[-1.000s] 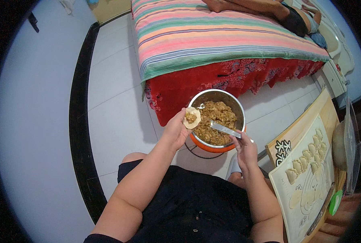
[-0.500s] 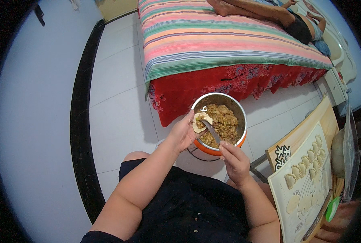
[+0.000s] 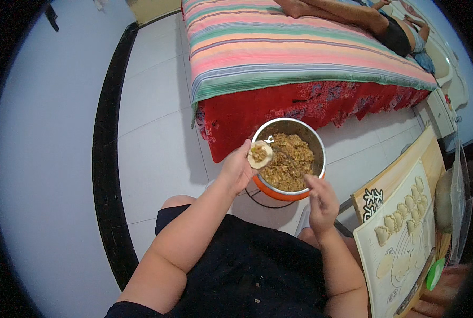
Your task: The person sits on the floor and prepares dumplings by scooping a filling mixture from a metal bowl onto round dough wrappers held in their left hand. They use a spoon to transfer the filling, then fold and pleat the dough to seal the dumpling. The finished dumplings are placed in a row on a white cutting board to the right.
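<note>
A striped bed (image 3: 300, 50) stands behind; the white mat (image 3: 368, 248) bears folded dumplings (image 3: 402, 209) — finished. The left hand (image 3: 237, 169) grips a round wrapper (image 3: 267, 160) at the bowl (image 3: 322, 153)'s left rim: filled, unfolded. Right hand (image 3: 324, 203), blurred by the rim — grasp indeterminable. Ample filling (image 3: 292, 159) remains.

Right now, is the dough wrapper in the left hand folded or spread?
Spread: the dough wrapper is open in the left hand, its round edge unjoined, the filling showing uncovered.
</note>
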The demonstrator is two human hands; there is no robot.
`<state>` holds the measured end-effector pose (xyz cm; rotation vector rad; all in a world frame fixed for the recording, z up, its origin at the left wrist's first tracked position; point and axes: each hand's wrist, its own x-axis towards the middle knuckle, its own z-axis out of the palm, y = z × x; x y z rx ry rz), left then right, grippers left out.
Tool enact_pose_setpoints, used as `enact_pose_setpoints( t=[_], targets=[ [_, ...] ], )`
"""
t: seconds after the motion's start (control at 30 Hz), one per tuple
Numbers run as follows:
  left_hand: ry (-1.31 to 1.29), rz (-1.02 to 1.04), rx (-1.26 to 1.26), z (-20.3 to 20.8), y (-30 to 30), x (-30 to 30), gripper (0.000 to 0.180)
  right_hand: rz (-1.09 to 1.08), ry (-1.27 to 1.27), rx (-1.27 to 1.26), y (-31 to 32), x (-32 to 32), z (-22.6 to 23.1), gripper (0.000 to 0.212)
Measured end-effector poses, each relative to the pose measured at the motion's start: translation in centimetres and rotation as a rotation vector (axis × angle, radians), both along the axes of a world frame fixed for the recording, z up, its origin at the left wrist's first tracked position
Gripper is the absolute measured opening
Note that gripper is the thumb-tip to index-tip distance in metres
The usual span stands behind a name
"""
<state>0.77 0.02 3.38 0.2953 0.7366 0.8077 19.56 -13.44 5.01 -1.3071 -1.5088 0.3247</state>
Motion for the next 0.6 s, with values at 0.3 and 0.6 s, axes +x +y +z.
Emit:
enact_pose_setpoints(
  t=[0.3,0.6],
  targets=[
    [0.008,0.096,0.035,-0.5,0.4,-0.7,0.041,-0.064,0.067,-0.458,1.7,-1.7,-3.5,0.021],
    [-0.044,0.082,0.025,-0.5,0.4,-0.8,0.041,-0.048,-0.071,-0.45,1.6,-3.1,-4.4,0.02]
  ],
)
